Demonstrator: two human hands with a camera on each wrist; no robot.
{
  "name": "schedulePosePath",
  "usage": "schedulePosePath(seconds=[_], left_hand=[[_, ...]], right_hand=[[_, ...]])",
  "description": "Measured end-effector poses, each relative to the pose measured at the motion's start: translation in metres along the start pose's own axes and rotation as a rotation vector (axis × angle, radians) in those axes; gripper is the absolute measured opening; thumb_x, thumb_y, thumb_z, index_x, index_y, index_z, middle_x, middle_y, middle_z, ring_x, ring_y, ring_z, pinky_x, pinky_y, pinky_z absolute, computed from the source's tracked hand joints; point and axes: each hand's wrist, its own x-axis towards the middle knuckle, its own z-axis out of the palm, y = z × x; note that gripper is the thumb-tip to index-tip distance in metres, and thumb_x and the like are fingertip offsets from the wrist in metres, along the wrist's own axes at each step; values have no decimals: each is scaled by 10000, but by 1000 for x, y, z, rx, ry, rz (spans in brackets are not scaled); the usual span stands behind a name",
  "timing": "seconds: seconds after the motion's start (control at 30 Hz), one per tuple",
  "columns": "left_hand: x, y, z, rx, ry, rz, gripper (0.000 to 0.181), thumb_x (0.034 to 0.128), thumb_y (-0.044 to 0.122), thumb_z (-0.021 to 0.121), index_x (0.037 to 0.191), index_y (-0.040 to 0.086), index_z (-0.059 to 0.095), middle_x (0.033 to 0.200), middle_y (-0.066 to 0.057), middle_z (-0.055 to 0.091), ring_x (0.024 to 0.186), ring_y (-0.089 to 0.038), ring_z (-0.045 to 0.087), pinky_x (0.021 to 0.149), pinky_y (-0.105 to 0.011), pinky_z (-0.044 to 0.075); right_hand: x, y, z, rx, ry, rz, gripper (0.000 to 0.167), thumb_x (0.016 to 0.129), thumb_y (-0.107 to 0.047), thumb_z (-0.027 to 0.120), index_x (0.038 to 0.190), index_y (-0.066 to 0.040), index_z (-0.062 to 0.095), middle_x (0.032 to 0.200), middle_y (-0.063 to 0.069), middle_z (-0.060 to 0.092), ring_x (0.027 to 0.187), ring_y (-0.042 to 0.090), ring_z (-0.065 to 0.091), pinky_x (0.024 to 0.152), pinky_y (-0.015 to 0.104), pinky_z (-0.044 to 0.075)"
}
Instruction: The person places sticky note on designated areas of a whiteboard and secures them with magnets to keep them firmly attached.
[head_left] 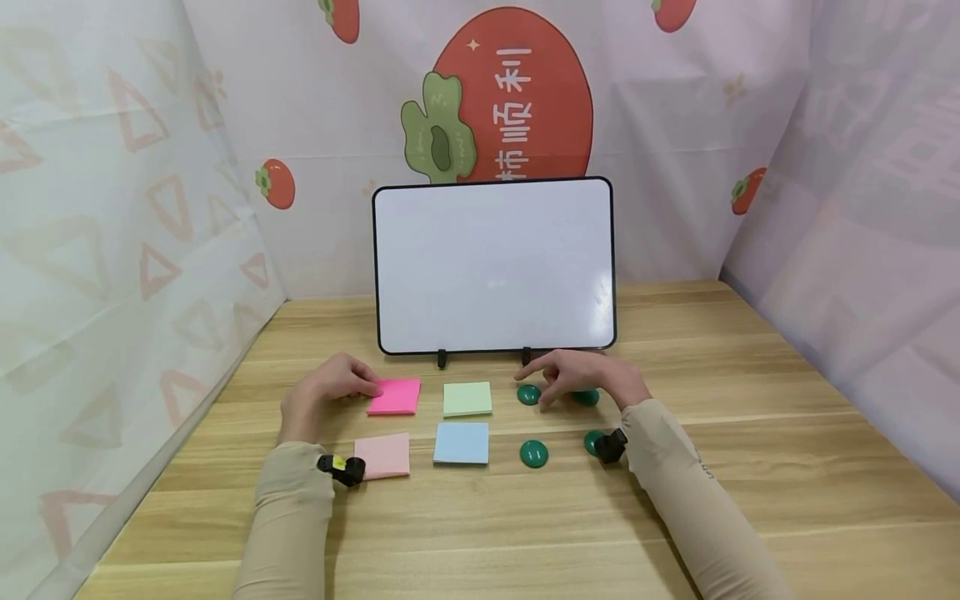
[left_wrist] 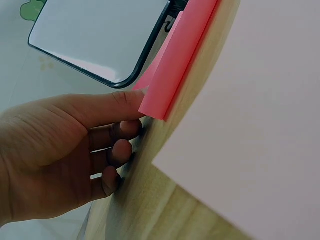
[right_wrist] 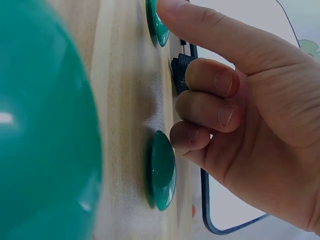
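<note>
At the upper left corner of the bright pink sticky pad (head_left: pixel 394 397), my left hand (head_left: pixel 330 387) pinches the edge. The left wrist view shows the thumb of that hand (left_wrist: pixel 60 145) against a bent bright pink sheet (left_wrist: pixel 172 75), the other fingers curled below. My right hand (head_left: pixel 588 373) is over the upper green discs, index finger extended and thumb apart from it around the upper left disc (head_left: pixel 528 394). In the right wrist view, the thumb of the right hand (right_wrist: pixel 265 85) is beside a green disc (right_wrist: pixel 161 27); three fingers are curled, with another disc (right_wrist: pixel 163 170) below them.
Light green (head_left: pixel 467 399), blue (head_left: pixel 461 443) and pale pink (head_left: pixel 384 456) pads lie on the wooden table (head_left: pixel 480 533). Two lower green discs, one at left (head_left: pixel 534 453) and one partly hidden (head_left: pixel 592 442), are nearer. A whiteboard (head_left: pixel 495 267) stands behind on black feet.
</note>
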Motion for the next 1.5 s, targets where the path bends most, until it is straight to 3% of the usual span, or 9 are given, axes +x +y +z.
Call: schedulePosePath(seconds=[0.2,0.63,1.1,1.5], left_hand=[[1,-2,0,-1,0,-2,200,867,202,759,975,34,763,737,76,607,688,-93,484,640,-243,415],[0,-2,0,-13,-3,-9,184,877,191,748,970,33,760,723,77,590,680,-95,479,632,-249,409],[2,-4,0,-18,-1,-5,195,869,193,756,976,30,763,726,80,601,677,-91,485,625,-244,414],[1,-4,0,-21,7,-5,214,854,203,771,984,33,768,731,71,614,669,-85,489,623,-241,414]], right_hand=[[2,6,3,38,3,-7,508,876,-223,768,1360,-234,615,808,4,422,687,160,350,627,281,321],[6,7,4,-20,36,-8,353,868,-221,776,1212,-270,715,773,-10,480,664,137,403,622,267,369],[7,0,4,-63,32,31,394,810,-283,830,1187,-250,717,779,-12,541,688,133,454,641,275,385],[8,-3,7,-82,48,13,298,837,-229,803,1127,-230,734,751,-20,529,655,119,466,622,261,397]])
